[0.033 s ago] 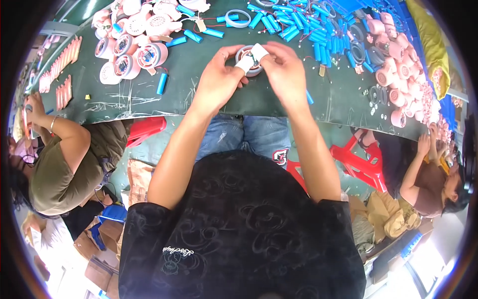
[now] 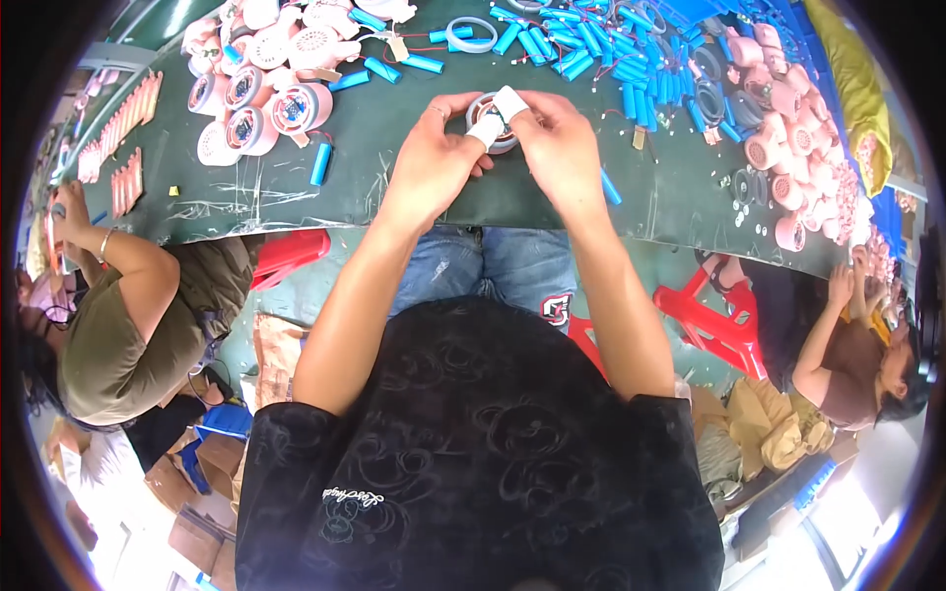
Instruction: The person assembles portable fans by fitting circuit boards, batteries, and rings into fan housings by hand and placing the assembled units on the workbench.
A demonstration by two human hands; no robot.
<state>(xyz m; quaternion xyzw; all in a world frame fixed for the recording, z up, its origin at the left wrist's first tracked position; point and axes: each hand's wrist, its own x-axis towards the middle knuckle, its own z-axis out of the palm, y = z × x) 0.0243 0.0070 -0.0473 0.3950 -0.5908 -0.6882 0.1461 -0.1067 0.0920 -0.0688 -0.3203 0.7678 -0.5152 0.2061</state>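
Note:
Both of my hands are closed round a small round fan housing over the near edge of the table. It has a grey rim, with part of a circuit board and red wire showing inside. My left hand grips its left side, the thumb across the rim. My right hand holds the right side, its thumb over the inside. White coverings wrap both thumbs and hide part of the board. Just right of my right wrist lies a blue cylindrical battery.
Pink fan housings are heaped at the left, with pink handle pieces beyond. Many blue batteries and grey rings lie at the back. More pink parts pile up at the right. A co-worker sits on each side; red stools stand below.
My right hand has shifted slightly left, and its thumb has tilted over the fan housing. More of the battery beside my right wrist shows. My left hand has hardly moved.

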